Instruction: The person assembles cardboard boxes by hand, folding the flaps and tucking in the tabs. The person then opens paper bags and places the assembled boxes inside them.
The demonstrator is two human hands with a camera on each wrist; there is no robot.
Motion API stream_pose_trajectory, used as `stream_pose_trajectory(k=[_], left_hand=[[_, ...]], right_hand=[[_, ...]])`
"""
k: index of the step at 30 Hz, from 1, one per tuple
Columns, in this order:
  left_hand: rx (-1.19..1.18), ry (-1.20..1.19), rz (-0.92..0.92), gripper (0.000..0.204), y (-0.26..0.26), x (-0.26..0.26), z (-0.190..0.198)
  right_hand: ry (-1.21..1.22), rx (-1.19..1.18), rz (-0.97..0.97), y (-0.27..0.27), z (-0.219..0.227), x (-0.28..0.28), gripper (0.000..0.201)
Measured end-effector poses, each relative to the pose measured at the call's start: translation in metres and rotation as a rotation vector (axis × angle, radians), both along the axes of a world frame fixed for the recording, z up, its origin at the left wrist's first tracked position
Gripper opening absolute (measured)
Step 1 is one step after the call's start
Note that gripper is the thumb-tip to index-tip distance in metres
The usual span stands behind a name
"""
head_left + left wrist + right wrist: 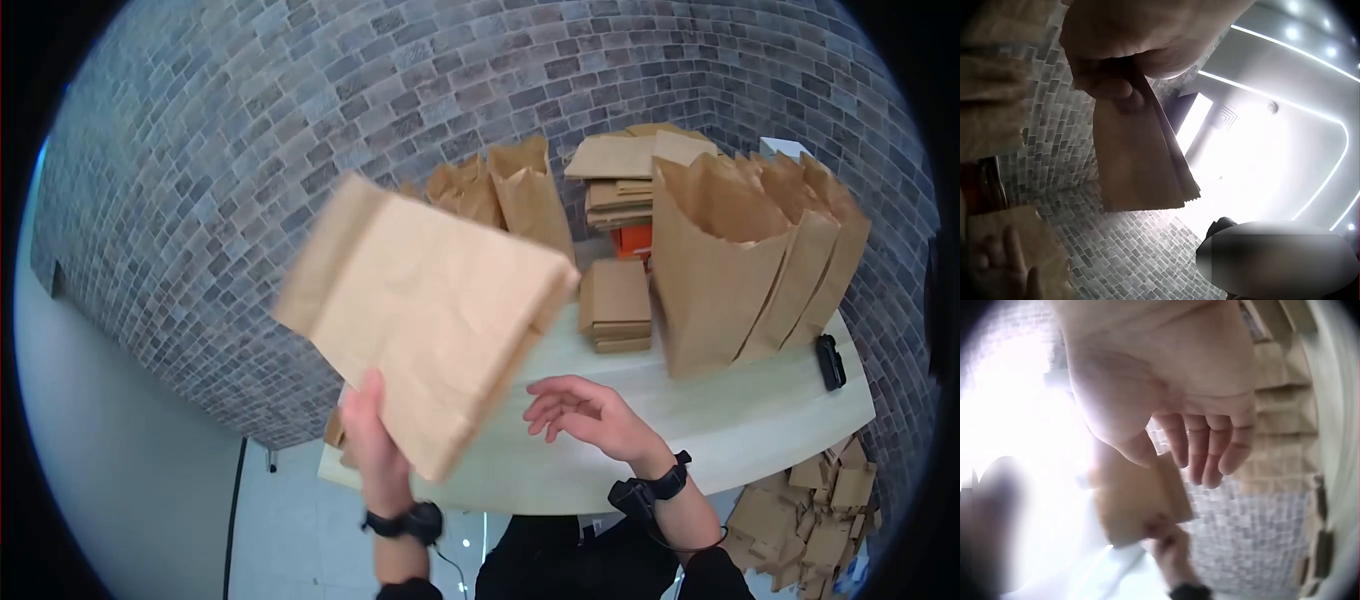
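Observation:
My left hand [380, 445] grips a folded brown paper bag [425, 310] by its lower edge, thumb on the near face, and holds it up over the table's left part. In the left wrist view, fingers curl round the paper bag [1135, 162], whose zigzag-cut edge points down. Over the table's front, my right hand [600, 418] is apart from the bag, its fingers loosely bent and nothing in them. The right wrist view shows the palm of that right hand [1160, 381], with the held bag [1132, 497] beyond it.
Standing brown paper bags [725, 270] fill the table's right side; more bags [530, 195] stand at the back. Between them are a stack of folded cardboard [620, 300] and a taller pile [615, 200]. A black object [830, 362] lies near the right edge. Flattened cardboard [810, 520] covers floor at right.

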State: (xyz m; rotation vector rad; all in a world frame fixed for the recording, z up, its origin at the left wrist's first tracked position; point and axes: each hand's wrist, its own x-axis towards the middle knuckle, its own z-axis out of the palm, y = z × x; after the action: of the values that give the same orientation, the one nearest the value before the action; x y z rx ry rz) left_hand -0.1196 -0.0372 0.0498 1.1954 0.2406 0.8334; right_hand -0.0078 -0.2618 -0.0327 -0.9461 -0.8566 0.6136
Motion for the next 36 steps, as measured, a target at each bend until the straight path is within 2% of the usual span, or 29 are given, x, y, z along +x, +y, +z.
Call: stream_pose_trajectory(k=[2,3,4,5,7,8,10,11,12,14,15,16,18,20,21,23,24,26,28,29,30,31,32,33,34,36], left_hand=[[-0.094,-0.036,-0.094,0.040,-0.006,-0.019,-0.055],[-0.150,-0.040,-0.098,0.038,-0.015,-0.022,-0.070],[-0.203,-0.049,-0.101,0.036,-0.023,-0.026,-0.082],[-0.228,-0.043,-0.095,0.036,-0.026,-0.032,-0.091],[-0.312,0.054,-0.227,0.034,-0.028,-0.037,-0.103],[-0.326,0.044,-0.226,0.034,-0.021,-0.041,-0.105],[-0.202,0.376,-0.799,0.031,0.008,-0.051,-0.102],[0.003,0.591,-0.913,0.030,0.020,-0.056,-0.086],[0.012,0.579,-0.922,0.030,0.024,-0.059,-0.064],[0.615,0.709,-0.641,0.023,0.025,-0.068,-0.018],[0.560,0.497,-0.511,0.024,0.023,-0.065,-0.007],[0.501,0.289,-0.375,0.026,0.018,-0.061,0.005],[0.808,0.147,-0.041,0.037,-0.013,-0.048,0.042],[1.053,0.247,-0.006,0.042,0.002,-0.027,0.051],[1.045,0.251,0.002,0.042,0.017,-0.015,0.058],[1.136,0.540,-0.264,0.034,0.052,0.002,0.070],[1.137,0.532,-0.263,0.034,0.059,0.005,0.071],[0.948,0.647,-0.515,0.030,0.067,0.011,0.067],[1.013,0.627,-0.519,0.031,0.067,0.021,0.057],[1.153,0.706,-0.460,0.027,0.068,0.027,0.056],[1.297,0.778,-0.392,0.023,0.067,0.030,0.057],[1.339,0.669,-0.244,0.022,0.074,0.020,0.062],[1.372,0.554,-0.091,0.020,0.083,-0.001,0.076],[1.197,0.432,0.081,0.020,0.084,-0.030,0.088],[1.161,0.323,0.289,0.015,0.080,-0.059,0.100],[0.919,0.183,0.447,0.008,0.048,-0.099,0.117]], right_hand=[[0.074,0.066,0.043,0.006,0.012,-0.022,0.041],[0.053,-0.008,-0.006,0.008,0.012,-0.025,0.040],[0.068,-0.040,0.002,0.009,0.008,-0.029,0.040],[0.148,-0.067,-0.069,0.009,0.005,-0.032,0.036],[0.296,-0.128,-0.197,0.010,0.012,-0.036,0.028],[0.287,-0.142,-0.197,0.011,0.013,-0.034,0.028],[0.177,-0.251,-0.365,0.012,0.012,-0.027,0.026],[0.136,-0.176,-0.449,0.015,0.022,-0.030,0.024],[0.123,-0.173,-0.460,0.014,0.031,-0.029,0.024],[-0.228,-0.292,-0.503,0.012,0.051,-0.029,0.024],[-0.340,-0.367,-0.572,0.017,0.066,-0.035,0.023],[-0.339,-0.366,-0.569,0.024,0.077,-0.040,0.023],[-0.755,-0.603,-0.720,0.042,0.095,-0.049,0.025],[-0.792,-0.514,-0.727,0.057,0.110,-0.059,0.027],[-0.870,-0.516,-0.730,0.058,0.117,-0.061,0.026],[-0.954,-0.517,-0.739,0.056,0.128,-0.061,0.026],[-0.982,-0.591,-0.742,0.050,0.131,-0.059,0.028],[-1.005,-0.672,-0.748,0.050,0.135,-0.053,0.030],[-1.040,-0.744,-0.670,0.057,0.136,-0.039,0.027],[-1.040,-0.852,-0.616,0.061,0.141,-0.034,0.025],[-1.009,-0.948,-0.674,0.059,0.149,-0.027,0.023],[-0.980,-1.042,-0.736,0.050,0.158,-0.023,0.022],[-0.948,-0.970,-0.793,0.029,0.175,-0.030,0.021],[-0.894,-0.892,-0.894,0.006,0.193,-0.046,0.021],[-1.158,-0.744,-1.161,-0.017,0.195,-0.059,0.019],[-0.805,-0.538,-1.279,-0.011,0.221,-0.127,0.016]])
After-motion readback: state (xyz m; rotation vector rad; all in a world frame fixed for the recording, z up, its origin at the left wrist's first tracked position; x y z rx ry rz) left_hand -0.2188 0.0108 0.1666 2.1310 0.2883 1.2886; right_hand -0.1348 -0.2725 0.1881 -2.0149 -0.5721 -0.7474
